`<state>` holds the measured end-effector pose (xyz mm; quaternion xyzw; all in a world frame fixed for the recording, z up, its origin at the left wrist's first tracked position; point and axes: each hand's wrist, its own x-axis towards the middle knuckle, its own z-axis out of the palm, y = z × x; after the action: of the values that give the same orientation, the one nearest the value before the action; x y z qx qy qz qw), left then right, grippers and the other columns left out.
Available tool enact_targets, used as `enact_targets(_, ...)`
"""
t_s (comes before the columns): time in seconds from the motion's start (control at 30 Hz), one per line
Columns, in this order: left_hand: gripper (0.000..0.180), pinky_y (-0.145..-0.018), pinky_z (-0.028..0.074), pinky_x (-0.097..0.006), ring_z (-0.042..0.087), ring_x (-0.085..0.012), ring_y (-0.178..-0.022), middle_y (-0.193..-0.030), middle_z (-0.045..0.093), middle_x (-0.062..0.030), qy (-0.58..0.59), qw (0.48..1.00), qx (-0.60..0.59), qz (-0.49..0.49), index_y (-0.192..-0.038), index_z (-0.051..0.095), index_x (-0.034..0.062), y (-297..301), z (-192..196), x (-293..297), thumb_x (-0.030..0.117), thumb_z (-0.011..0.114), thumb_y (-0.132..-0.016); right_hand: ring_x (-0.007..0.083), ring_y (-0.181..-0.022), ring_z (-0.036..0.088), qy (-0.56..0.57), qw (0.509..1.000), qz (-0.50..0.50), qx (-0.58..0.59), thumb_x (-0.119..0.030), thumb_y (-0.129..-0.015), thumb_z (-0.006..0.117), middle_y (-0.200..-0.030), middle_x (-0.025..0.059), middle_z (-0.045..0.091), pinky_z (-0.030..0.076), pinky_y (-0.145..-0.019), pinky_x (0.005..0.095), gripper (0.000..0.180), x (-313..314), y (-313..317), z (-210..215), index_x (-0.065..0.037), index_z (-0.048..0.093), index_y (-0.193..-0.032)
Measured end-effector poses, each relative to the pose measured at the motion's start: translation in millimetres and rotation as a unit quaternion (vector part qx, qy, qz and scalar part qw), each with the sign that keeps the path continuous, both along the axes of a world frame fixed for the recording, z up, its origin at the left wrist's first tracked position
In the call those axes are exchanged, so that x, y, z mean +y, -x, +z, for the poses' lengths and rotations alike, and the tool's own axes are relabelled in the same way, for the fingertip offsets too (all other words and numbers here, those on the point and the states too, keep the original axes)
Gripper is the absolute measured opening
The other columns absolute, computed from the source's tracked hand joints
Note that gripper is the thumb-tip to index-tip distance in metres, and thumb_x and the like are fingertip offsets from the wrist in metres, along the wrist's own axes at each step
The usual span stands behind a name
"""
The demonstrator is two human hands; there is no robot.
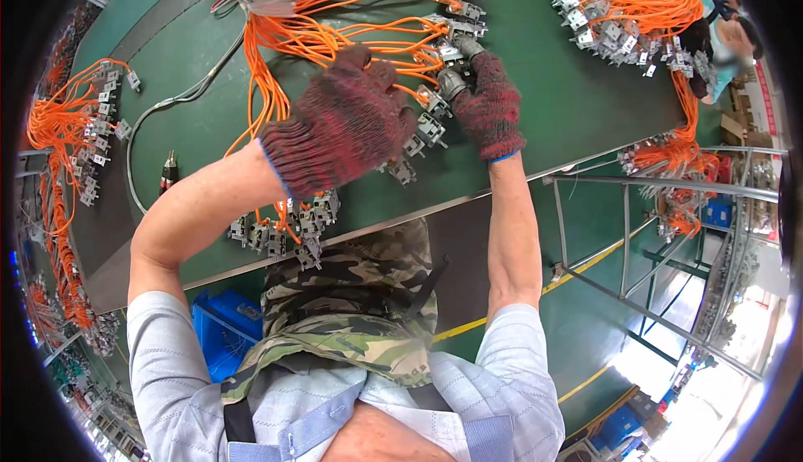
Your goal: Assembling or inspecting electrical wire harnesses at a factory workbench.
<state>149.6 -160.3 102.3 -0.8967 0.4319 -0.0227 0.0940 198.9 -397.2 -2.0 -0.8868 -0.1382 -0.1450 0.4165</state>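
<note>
A bundle of orange cables (309, 27) fans out across the green table, with small grey metal-and-plastic connectors (431, 130) at the cable ends. My left hand (347, 123), in a dark red knitted glove, is curled closed over the cables; an orange cable emerges beside its fingers, but its grip is hidden. My right hand (492, 107) wears a matching glove with grey coverings on the thumb and forefinger tips. Those tips pinch around a connector in the row, partly hidden by them. More connectors (288, 229) lie below my left forearm, by the table's near edge.
A grey cable (188, 94) curves over the table (577, 107) on the left, near a black-and-red pointed tool (170, 173). Other orange cable bundles lie at far left and upper right (636, 2). A person (723, 48) is at the right. A metal frame (661, 186) stands beside the table; a blue bin (226, 332) is below.
</note>
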Motion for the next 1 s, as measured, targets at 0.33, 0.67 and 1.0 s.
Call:
enact_targets(0.33, 0.045, -0.093, 0.054, -0.050, 0.067, -0.0391, -0.105, -0.109, 0.071, -0.0188, 0.208, 0.948, 0.215, 0.108, -0.138, 0.063, 0.0114, -46.9, -42.4, 2.9, 0.026, 0.071, -0.096, 0.0235, -0.072, 0.071, 0.037, 0.986, -0.009, 0.162, -0.031, -0.086, 0.083, -0.083, 0.0131, 0.075, 0.056, -0.069, 0.0386, 0.043, 14.1, 75.4, 19.8, -0.004, 0.073, -0.118)
enact_targets(0.67, 0.047, -0.089, 0.058, -0.046, 0.067, -0.0332, -0.107, -0.107, 0.071, -0.0118, 0.098, 0.991, 0.080, 0.038, -0.125, 0.066, 0.0096, -20.7, -38.1, -3.8, 0.028, 0.078, -0.084, 0.0190, -0.072, 0.070, 0.139, 0.974, -0.067, 0.164, -0.031, -0.087, 0.084, -0.081, 0.0106, 0.076, 0.056, -0.072, 0.0352, 0.035, 19.2, 94.2, 20.0, -0.005, 0.077, -0.108)
enact_targets(1.0, 0.022, -0.071, 0.058, -0.050, 0.072, -0.0366, -0.085, -0.087, 0.069, -0.0145, 0.044, 0.991, 0.124, 0.038, -0.115, 0.064, 0.0086, -27.0, -37.6, -15.6, 0.019, 0.059, -0.097, 0.0278, -0.094, 0.075, 0.064, 0.991, -0.114, 0.020, -0.034, -0.090, 0.081, -0.103, 0.0123, 0.076, 0.059, -0.080, 0.0393, 0.047, -17.9, 67.3, 34.0, -0.009, 0.071, -0.128)
